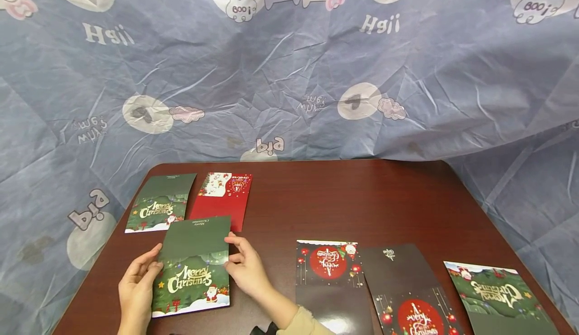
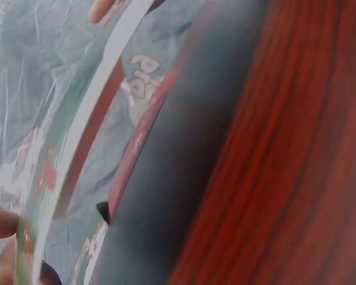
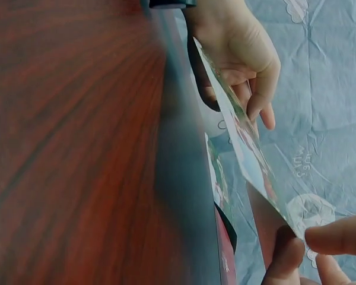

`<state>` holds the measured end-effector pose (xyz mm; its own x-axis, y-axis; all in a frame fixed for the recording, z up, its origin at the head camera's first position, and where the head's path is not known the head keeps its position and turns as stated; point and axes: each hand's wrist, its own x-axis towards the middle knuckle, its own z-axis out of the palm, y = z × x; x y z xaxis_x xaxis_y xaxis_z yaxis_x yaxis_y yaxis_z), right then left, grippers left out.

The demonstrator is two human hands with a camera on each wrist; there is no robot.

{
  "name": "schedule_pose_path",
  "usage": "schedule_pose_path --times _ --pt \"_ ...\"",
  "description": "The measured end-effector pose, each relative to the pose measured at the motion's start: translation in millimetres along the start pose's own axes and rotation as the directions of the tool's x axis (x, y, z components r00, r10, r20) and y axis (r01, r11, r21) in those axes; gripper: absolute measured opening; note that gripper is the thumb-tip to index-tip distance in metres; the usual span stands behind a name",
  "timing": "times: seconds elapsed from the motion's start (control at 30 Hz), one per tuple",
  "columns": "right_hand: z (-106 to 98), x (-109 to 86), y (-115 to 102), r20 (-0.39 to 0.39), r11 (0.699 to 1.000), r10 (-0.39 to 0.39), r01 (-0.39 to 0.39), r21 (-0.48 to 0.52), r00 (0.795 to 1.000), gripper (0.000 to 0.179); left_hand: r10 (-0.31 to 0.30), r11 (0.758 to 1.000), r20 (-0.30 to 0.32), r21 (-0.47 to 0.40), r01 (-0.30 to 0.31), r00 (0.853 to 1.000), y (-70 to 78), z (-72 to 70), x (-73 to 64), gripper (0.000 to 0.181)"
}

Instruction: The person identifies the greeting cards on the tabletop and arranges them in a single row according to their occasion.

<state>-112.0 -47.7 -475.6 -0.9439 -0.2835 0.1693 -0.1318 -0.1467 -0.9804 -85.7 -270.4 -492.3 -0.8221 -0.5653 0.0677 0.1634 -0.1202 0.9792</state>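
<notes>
The left hand (image 1: 137, 284) is pinching the left edge of the held card (image 1: 194, 269), while the right hand (image 1: 246, 267) is pinching its right edge toward the far end. At each grip, fingers and thumb are bearing on opposite faces, parted only by the thickness of the card. The held card is hanging tilted above the left part of the bench (image 1: 344, 199); both wrist views are showing a gap beneath it. Its plain green half is facing the far side, and its printed half, with upright gold lettering, is facing the person.

In the head view, the held card is covering parts of two others: the far green card (image 1: 156, 191), which is lying at the far left corner, and the red card (image 1: 221, 206), which is lying just beside it with inverted print at its far end.

On the right, the left dark card (image 1: 332, 289) is presenting inverted print and the right dark card (image 1: 402, 284) upright print; their edges are adjoining. The right green card (image 1: 497, 295) is lying near the right edge, its lettering inverted. A light sleeve (image 1: 305, 323) is covering the right forearm. A blue printed cloth (image 1: 280, 73) is hanging behind the bench.
</notes>
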Motion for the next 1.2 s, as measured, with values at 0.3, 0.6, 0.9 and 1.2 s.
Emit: schedule_pose_path --times 0.3,0.6,0.9,1.2 --pt "-10.9 8.9 -5.5 -0.079 0.998 -0.006 0.002 -0.058 0.997 0.052 -0.012 0.990 -0.037 -0.141 0.007 0.999 -9.3 13.8 -2.9 0.044" --pt "-18.9 8.4 -37.2 -0.144 0.999 0.036 -0.041 -0.032 0.989 0.044 -0.056 0.988 -0.038 -0.148 0.050 0.998 -13.7 24.8 -6.1 0.049" --pt "-29.4 14.1 -36.5 -0.170 0.996 0.053 -0.064 -0.063 0.984 0.034 -0.046 0.991 -0.037 -0.131 0.040 0.998 -14.4 34.9 -7.0 0.038" --pt "-43.2 27.8 -4.4 -0.212 0.995 0.038 -0.055 -0.079 0.976 0.029 -0.045 0.991 0.004 -0.127 0.045 0.999 -15.9 43.5 -5.6 0.036"
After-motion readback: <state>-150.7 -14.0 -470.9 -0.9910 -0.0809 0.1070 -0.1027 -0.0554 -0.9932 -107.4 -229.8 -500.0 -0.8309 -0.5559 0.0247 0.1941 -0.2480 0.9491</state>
